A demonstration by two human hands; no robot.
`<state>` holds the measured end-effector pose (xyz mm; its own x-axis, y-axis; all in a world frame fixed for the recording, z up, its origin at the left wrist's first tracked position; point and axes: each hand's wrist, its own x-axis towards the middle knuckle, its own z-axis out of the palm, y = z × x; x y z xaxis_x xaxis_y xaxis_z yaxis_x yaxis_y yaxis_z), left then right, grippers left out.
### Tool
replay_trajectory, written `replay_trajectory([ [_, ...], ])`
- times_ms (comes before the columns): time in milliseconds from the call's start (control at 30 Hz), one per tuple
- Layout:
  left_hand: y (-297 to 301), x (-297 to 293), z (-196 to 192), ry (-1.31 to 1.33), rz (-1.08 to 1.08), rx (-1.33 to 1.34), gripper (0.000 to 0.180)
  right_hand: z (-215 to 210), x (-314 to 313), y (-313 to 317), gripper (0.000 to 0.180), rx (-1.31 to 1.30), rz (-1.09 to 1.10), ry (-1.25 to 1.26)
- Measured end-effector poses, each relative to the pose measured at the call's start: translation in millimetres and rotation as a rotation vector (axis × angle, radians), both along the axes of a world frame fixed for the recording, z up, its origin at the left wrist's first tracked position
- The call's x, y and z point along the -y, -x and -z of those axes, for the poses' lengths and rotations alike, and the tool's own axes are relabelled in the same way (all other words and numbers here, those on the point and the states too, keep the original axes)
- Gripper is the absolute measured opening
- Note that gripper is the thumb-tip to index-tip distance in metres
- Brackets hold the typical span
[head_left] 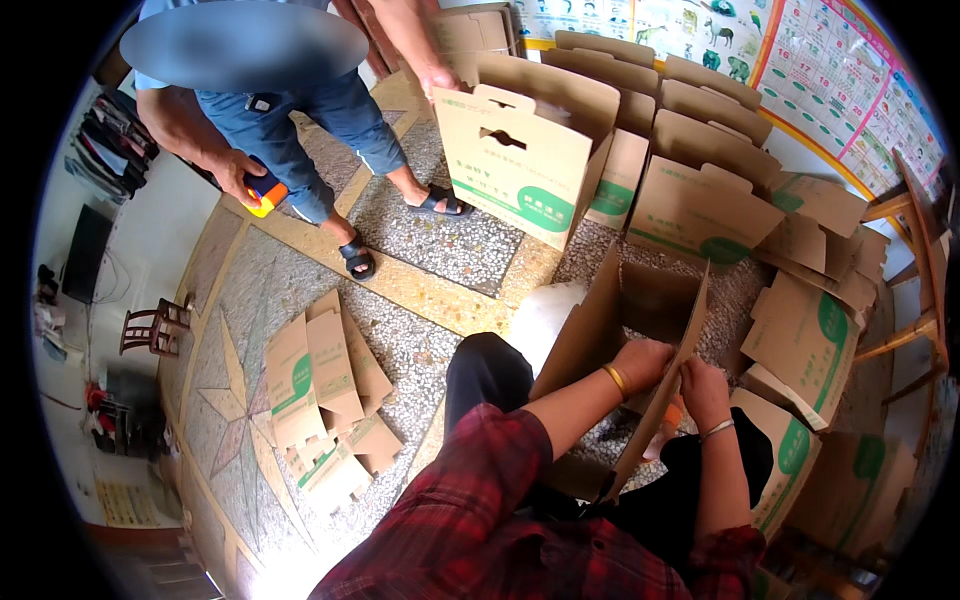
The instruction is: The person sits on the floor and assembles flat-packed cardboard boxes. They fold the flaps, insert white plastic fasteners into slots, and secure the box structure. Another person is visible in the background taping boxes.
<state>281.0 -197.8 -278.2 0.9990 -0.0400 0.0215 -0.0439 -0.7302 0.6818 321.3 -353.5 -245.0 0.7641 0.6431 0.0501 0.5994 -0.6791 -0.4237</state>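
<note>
Flattened cartons point(325, 400) on terrazzo floor point(440, 240); wooden chair point(155, 328) beyond.

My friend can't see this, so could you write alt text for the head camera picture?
Seen from above, a person's left hand and right hand grip the edge of an open cardboard box on their lap. Flat boxes lie on the terrazzo floor; another person stands by folded boxes.

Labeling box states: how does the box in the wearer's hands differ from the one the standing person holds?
The box in hand lies tipped on its side, flaps loose, brown inside showing, between left hand and right hand. The standing box is upright, closed at the top, handle slot visible, under another person's hand. Both are brown cardboard; the standing box shows green print.
</note>
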Motion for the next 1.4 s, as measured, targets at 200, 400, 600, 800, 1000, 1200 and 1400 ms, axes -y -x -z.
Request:
replay_trajectory([
  [200, -5.2, 3.9, 25.3, 0.302, 0.028, -0.05, 0.027, -0.1, -5.3, 0.5, 0.015, 0.033, 0.0, 0.115],
  [400, -10.7, 2.9, 68.3, 0.98, -0.032, -0.144, 0.024, 0.7, -12.4, 3.1, 0.015, 0.03, -0.017, 0.152],
  [600, -1.4, -5.6, 41.9, 0.871, 0.143, -0.076, 0.023, 0.5, -9.3, 8.0, 0.016, 0.024, -0.008, 0.116],
  [800, 0.0, -18.2, 23.8, 1.17, -0.109, -0.443, 0.024, -6.8, -12.0, 13.8, 0.019, -0.011, 0.025, 0.076],
  [1000, -1.5, -15.5, 43.0, 1.081, -0.057, -0.294, 0.022, 1.0, -5.6, 15.7, 0.02, -0.036, 0.042, 0.009],
  [1200, 12.0, -3.8, 35.1, 0.903, 0.014, -0.073, 0.017, 2.0, 5.5, 31.4, 0.02, -0.016, 0.028, 0.066],
  [1400, 30.7, -7.3, 10.6, 0.763, 0.041, -0.12, 0.018, 4.9, 16.0, 48.3, 0.017, 0.018, -0.012, 0.034],
])
